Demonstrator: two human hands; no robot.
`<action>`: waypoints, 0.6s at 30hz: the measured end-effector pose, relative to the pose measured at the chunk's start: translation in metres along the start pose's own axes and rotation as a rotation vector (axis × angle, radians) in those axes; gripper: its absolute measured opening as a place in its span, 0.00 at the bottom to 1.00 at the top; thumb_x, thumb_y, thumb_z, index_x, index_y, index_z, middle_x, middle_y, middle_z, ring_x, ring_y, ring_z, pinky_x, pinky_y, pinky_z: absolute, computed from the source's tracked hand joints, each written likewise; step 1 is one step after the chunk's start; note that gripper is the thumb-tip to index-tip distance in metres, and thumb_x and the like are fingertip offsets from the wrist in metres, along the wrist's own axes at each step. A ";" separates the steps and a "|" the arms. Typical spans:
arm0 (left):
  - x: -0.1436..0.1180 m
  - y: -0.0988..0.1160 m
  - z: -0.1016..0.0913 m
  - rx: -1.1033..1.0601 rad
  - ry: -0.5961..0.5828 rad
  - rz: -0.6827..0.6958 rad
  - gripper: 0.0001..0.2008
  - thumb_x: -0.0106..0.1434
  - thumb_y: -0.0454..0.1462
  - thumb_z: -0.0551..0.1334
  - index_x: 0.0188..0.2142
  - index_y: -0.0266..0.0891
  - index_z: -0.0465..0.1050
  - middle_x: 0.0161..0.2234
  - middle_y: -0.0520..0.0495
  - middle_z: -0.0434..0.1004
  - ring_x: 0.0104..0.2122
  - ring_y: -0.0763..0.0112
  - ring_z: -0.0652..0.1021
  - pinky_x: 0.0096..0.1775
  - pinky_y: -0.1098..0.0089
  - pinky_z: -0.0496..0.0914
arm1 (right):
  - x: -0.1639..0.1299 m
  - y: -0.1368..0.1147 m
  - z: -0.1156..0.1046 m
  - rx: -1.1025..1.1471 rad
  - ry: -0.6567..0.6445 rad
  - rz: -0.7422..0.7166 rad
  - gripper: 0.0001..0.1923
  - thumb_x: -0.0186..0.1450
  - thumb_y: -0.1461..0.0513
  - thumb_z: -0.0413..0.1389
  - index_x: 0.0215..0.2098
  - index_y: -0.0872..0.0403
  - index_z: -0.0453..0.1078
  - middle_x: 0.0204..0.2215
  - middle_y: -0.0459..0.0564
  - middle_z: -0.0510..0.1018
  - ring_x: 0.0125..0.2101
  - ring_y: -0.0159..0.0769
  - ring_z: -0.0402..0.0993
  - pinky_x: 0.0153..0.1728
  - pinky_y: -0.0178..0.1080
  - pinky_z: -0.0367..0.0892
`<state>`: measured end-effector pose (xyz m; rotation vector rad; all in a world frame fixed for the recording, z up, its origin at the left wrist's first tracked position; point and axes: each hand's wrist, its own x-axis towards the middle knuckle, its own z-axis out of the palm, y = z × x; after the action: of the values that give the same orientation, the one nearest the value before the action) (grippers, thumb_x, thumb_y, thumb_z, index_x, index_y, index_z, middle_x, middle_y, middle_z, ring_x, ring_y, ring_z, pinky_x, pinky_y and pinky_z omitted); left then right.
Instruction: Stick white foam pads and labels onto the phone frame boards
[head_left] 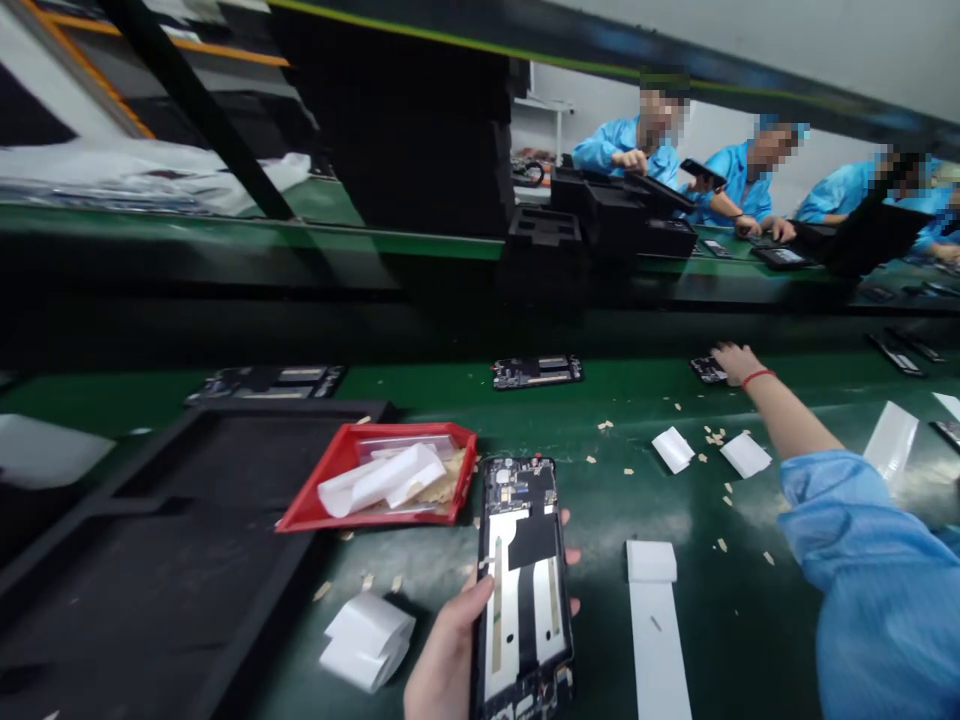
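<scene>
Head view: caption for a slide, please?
Left hand holding an opened phone beside a red bin of scraps, right hand at another phone farther off on the green surface.

Open-backed phone [526, 590] | black and silver, lengthwise, foreground | far phone [704, 371] | part-hidden, apparently alike

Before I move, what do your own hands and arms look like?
The left hand is ungloved, no jewellery or cuff in view. The right hand is ungloved, with a thin red bracelet at the wrist and a loose, creased blue sleeve above.
</scene>
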<state>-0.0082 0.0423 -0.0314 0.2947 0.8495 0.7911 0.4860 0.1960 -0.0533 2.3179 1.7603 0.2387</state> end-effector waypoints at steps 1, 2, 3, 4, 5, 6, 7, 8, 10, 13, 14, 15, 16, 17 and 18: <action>0.000 0.001 -0.001 0.001 -0.007 0.010 0.26 0.54 0.50 0.69 0.49 0.41 0.81 0.44 0.39 0.86 0.36 0.46 0.85 0.31 0.60 0.78 | 0.002 0.004 -0.003 -0.003 0.006 -0.034 0.18 0.71 0.57 0.58 0.57 0.55 0.69 0.55 0.55 0.74 0.50 0.44 0.76 0.50 0.51 0.74; 0.000 0.002 -0.002 0.000 -0.015 0.021 0.26 0.55 0.50 0.69 0.49 0.40 0.81 0.45 0.38 0.85 0.36 0.45 0.85 0.31 0.59 0.79 | 0.003 0.007 -0.007 -0.001 0.016 -0.071 0.18 0.71 0.57 0.58 0.56 0.55 0.69 0.54 0.55 0.74 0.50 0.44 0.76 0.49 0.51 0.74; 0.000 0.003 -0.003 -0.001 -0.025 0.030 0.25 0.55 0.50 0.69 0.49 0.39 0.81 0.46 0.37 0.85 0.36 0.45 0.85 0.31 0.59 0.79 | 0.003 0.009 -0.013 0.006 0.033 -0.111 0.18 0.71 0.57 0.58 0.56 0.55 0.69 0.54 0.55 0.75 0.50 0.43 0.76 0.49 0.51 0.74; 0.000 0.004 -0.004 -0.003 -0.033 0.041 0.25 0.57 0.49 0.68 0.50 0.39 0.81 0.48 0.36 0.84 0.37 0.44 0.85 0.32 0.58 0.79 | 0.004 0.009 -0.020 0.017 0.056 -0.150 0.18 0.71 0.56 0.59 0.56 0.55 0.69 0.54 0.55 0.75 0.50 0.43 0.76 0.49 0.51 0.74; 0.000 0.006 -0.004 -0.007 -0.037 0.060 0.25 0.58 0.49 0.67 0.51 0.38 0.80 0.49 0.36 0.83 0.37 0.44 0.85 0.32 0.58 0.80 | 0.003 0.007 -0.028 0.033 0.085 -0.192 0.18 0.71 0.56 0.58 0.56 0.55 0.69 0.54 0.55 0.74 0.50 0.43 0.76 0.50 0.51 0.74; -0.001 0.008 -0.004 -0.019 -0.034 0.091 0.24 0.59 0.48 0.65 0.51 0.37 0.80 0.50 0.36 0.83 0.38 0.45 0.85 0.33 0.57 0.80 | 0.002 0.003 -0.037 0.053 0.119 -0.235 0.18 0.71 0.56 0.58 0.56 0.55 0.69 0.55 0.55 0.74 0.51 0.44 0.75 0.50 0.52 0.74; -0.002 0.009 -0.004 -0.038 -0.028 0.133 0.23 0.60 0.47 0.65 0.51 0.37 0.80 0.51 0.36 0.82 0.39 0.44 0.85 0.36 0.56 0.80 | -0.001 -0.005 -0.047 0.077 0.155 -0.280 0.19 0.71 0.55 0.57 0.57 0.54 0.69 0.55 0.55 0.74 0.51 0.44 0.75 0.51 0.52 0.73; -0.002 0.011 -0.003 -0.061 -0.023 0.185 0.23 0.61 0.46 0.64 0.51 0.36 0.80 0.52 0.37 0.81 0.42 0.44 0.84 0.38 0.55 0.81 | -0.004 -0.016 -0.056 0.104 0.189 -0.331 0.20 0.71 0.55 0.57 0.58 0.55 0.68 0.55 0.55 0.73 0.52 0.45 0.74 0.52 0.53 0.71; -0.004 0.013 0.000 -0.107 -0.014 0.301 0.22 0.61 0.44 0.63 0.52 0.37 0.79 0.54 0.38 0.80 0.46 0.43 0.83 0.43 0.53 0.80 | -0.014 -0.047 -0.072 0.164 0.236 -0.460 0.24 0.70 0.55 0.58 0.60 0.57 0.64 0.54 0.58 0.73 0.53 0.49 0.73 0.54 0.56 0.67; -0.006 0.016 0.004 -0.109 -0.011 0.433 0.25 0.61 0.45 0.60 0.54 0.36 0.77 0.55 0.37 0.79 0.45 0.44 0.83 0.42 0.52 0.81 | -0.042 -0.112 -0.089 0.237 0.217 -0.735 0.37 0.58 0.57 0.65 0.61 0.61 0.61 0.51 0.64 0.76 0.51 0.55 0.73 0.54 0.56 0.60; -0.006 0.017 0.005 -0.101 -0.012 0.458 0.26 0.61 0.45 0.60 0.55 0.35 0.76 0.55 0.36 0.79 0.45 0.45 0.83 0.41 0.53 0.81 | -0.054 -0.136 -0.091 0.250 0.198 -0.833 0.39 0.54 0.58 0.66 0.61 0.59 0.62 0.52 0.64 0.76 0.50 0.56 0.72 0.54 0.55 0.59; -0.007 0.017 0.005 -0.097 -0.020 0.472 0.27 0.61 0.45 0.59 0.55 0.34 0.76 0.55 0.36 0.79 0.45 0.46 0.83 0.41 0.54 0.81 | -0.067 -0.159 -0.092 0.258 0.182 -0.921 0.39 0.52 0.58 0.67 0.60 0.58 0.63 0.53 0.63 0.76 0.51 0.57 0.71 0.55 0.55 0.57; -0.009 0.017 0.004 -0.095 -0.037 0.473 0.27 0.61 0.45 0.59 0.56 0.34 0.75 0.54 0.36 0.80 0.46 0.46 0.82 0.41 0.54 0.80 | -0.081 -0.180 -0.092 0.262 0.165 -0.997 0.39 0.51 0.59 0.67 0.59 0.58 0.63 0.52 0.62 0.76 0.51 0.57 0.70 0.56 0.56 0.56; -0.010 0.016 0.003 -0.091 -0.065 0.462 0.27 0.61 0.46 0.58 0.56 0.35 0.75 0.52 0.36 0.81 0.46 0.46 0.82 0.42 0.55 0.80 | -0.094 -0.199 -0.090 0.262 0.146 -1.059 0.39 0.50 0.59 0.67 0.58 0.58 0.64 0.51 0.62 0.76 0.50 0.56 0.70 0.55 0.55 0.57; -0.011 0.014 0.001 -0.081 -0.103 0.443 0.28 0.61 0.46 0.58 0.56 0.35 0.75 0.49 0.37 0.82 0.45 0.46 0.83 0.42 0.55 0.80 | -0.106 -0.216 -0.087 0.259 0.128 -1.110 0.38 0.49 0.59 0.67 0.57 0.59 0.66 0.49 0.62 0.77 0.49 0.56 0.70 0.54 0.55 0.57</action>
<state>-0.0192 0.0441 -0.0168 0.4560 0.6595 1.2086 0.2345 0.1566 -0.0282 1.1189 2.9303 -0.0480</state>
